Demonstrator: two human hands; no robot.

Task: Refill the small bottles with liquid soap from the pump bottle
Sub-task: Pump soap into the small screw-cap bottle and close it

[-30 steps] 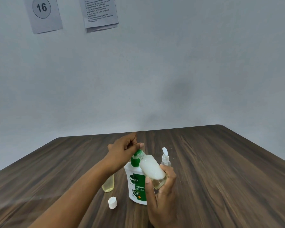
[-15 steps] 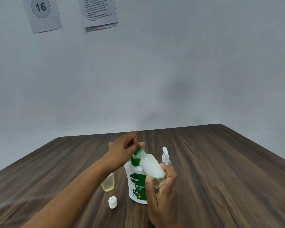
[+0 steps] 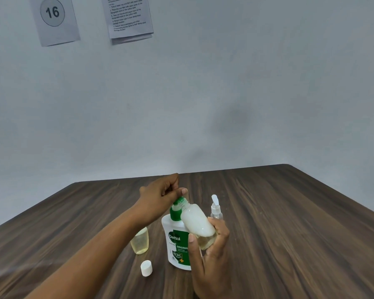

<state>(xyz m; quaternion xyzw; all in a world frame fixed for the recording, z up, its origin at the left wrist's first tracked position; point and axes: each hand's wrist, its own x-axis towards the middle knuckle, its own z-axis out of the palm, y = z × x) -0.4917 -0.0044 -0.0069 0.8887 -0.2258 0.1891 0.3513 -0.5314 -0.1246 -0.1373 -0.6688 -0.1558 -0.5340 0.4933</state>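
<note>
Head view: a person's two bare hands work over a dark wood-grain table [image 3: 289, 234] set against a pale wall.
Dettol pump bottle [image 3: 175, 242]: white with a green label, upright on the table, near the front and middle.
Pump head [image 3: 175, 209]: green, on top of that bottle, its spout pointing right.
Left hand [image 3: 160, 193]: reaches in from the lower left; its fingers are curled over the pump head, and one fingertip lies along the top of the spout.
Small bottle [image 3: 198, 221]: clear plastic, uncapped, tilted with its threaded neck up and to the left, right at the spout; it looks milky white inside for most of its length, and clear to yellowish at its base.
Right hand [image 3: 212, 251]: comes up from the bottom edge and grips the base of the small bottle, thumb on the near side, fingers wrapped behind; the bottle sits just in front of and partly over the pump bottle's right shoulder.
Second small bottle [image 3: 141, 241]: upright just left of the pump bottle, holding pale yellow liquid; the left forearm hides its top.
White cap [image 3: 146, 268]: alone on the table, in front of the second small bottle.
Spray bottle [image 3: 216, 209]: clear with a white nozzle, upright just behind the right hand.
Wall: a sheet with the number 16 [image 3: 53, 18] and a printed sheet [image 3: 129, 17].
</note>
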